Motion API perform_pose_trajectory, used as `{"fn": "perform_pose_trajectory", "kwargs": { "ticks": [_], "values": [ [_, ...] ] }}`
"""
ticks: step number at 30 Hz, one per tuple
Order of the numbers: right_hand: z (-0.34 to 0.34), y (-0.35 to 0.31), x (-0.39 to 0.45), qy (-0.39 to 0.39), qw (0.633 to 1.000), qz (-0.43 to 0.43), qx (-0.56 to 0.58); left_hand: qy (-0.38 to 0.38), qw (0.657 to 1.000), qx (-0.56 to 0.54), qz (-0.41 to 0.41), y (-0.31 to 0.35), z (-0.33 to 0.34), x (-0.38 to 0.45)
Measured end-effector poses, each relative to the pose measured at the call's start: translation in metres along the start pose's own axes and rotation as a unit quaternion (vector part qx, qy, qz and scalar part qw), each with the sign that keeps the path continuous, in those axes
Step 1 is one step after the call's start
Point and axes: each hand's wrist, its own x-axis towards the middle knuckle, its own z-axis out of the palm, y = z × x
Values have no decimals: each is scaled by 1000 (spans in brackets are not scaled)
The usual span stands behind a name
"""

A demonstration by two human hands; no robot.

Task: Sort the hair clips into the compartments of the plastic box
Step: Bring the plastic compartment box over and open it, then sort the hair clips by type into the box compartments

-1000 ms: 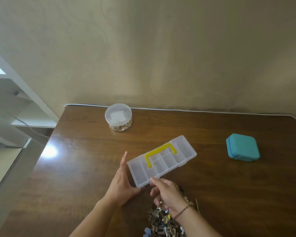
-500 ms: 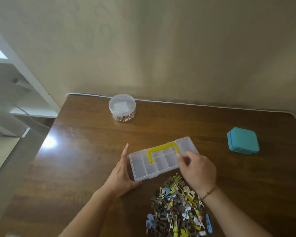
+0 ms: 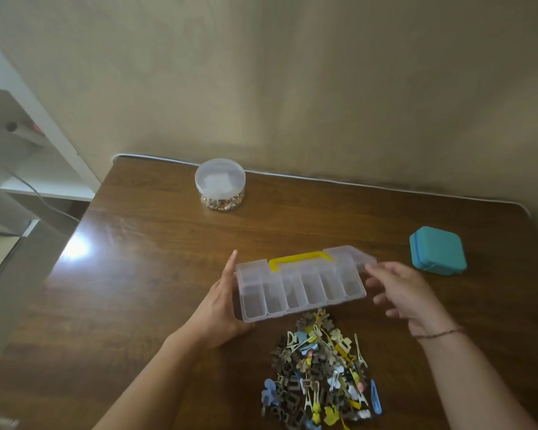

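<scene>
The clear plastic box [image 3: 302,294] lies in the middle of the wooden table. Its lid with the yellow handle [image 3: 298,262] is raised at the back, and several compartments show with nothing in them. My left hand [image 3: 221,308] rests flat against the box's left end, fingers straight. To the right of the box my right hand [image 3: 399,294] hovers with fingers loosely spread, its fingertips at the lid's right corner. A heap of mixed hair clips [image 3: 322,373] in brown, cream, yellow and blue lies just in front of the box.
A round clear jar [image 3: 220,185] with small items stands at the back left. A teal square case [image 3: 437,251] sits at the right. A white cable [image 3: 323,179] runs along the table's back edge by the wall. White shelving [image 3: 28,169] stands beyond the left edge.
The box's lid has swung up and back, so the compartments now show. My right hand moved from the lid's front to its right end. My left hand stayed at the left end.
</scene>
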Motion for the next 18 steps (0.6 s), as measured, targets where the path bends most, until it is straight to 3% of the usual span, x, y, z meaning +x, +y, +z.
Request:
{"fn": "perform_pose_trajectory", "kwargs": {
  "ticks": [4,6,8,10,12,15,18],
  "values": [
    [-4,-18,17,-53,980,-106,160,-11,1000,-23,18,-3,2,2],
    [5,-18,30,-55,974,-170,140,-9,1000,-13,24,-6,4,1],
    [16,-7,38,31,963,-265,42,-9,999,19,26,-6,4,2],
    [25,9,28,101,908,-401,-68,-19,998,52,12,-6,2,6],
    [35,27,8,28,855,-497,-145,-29,999,19,11,-8,-3,12],
    [49,52,-7,-127,798,-501,-310,-8,986,-157,64,-12,-7,20],
    [64,75,0,-117,728,-512,-441,80,985,-138,63,-15,0,35]
  ]
}}
